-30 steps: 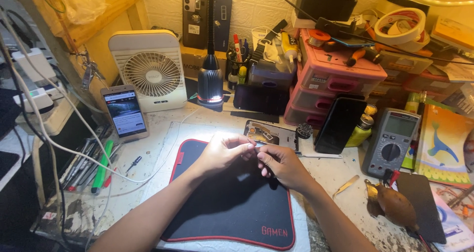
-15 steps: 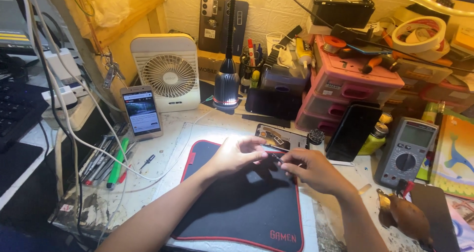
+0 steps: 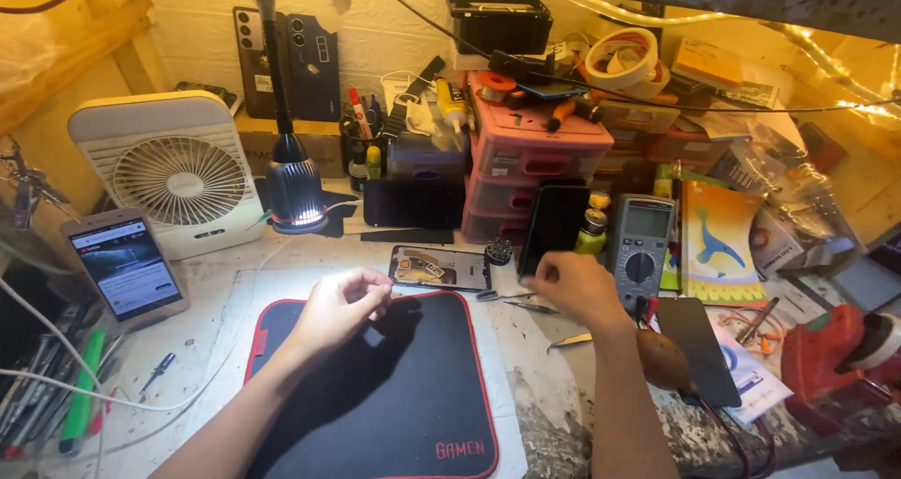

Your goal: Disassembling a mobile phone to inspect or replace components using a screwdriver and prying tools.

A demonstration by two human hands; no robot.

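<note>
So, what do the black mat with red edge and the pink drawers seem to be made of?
Black mat: probably cloth over rubber; matte, no glare under the lamp, stitched red border. Pink drawers: likely plastic; smooth, slightly glossy, moulded handles.

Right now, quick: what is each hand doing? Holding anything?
Left hand: fingers pinched together over the black mat; too small to tell what, if anything, they hold.
Right hand: curled beside the tweezers; grip cannot be told.
</note>
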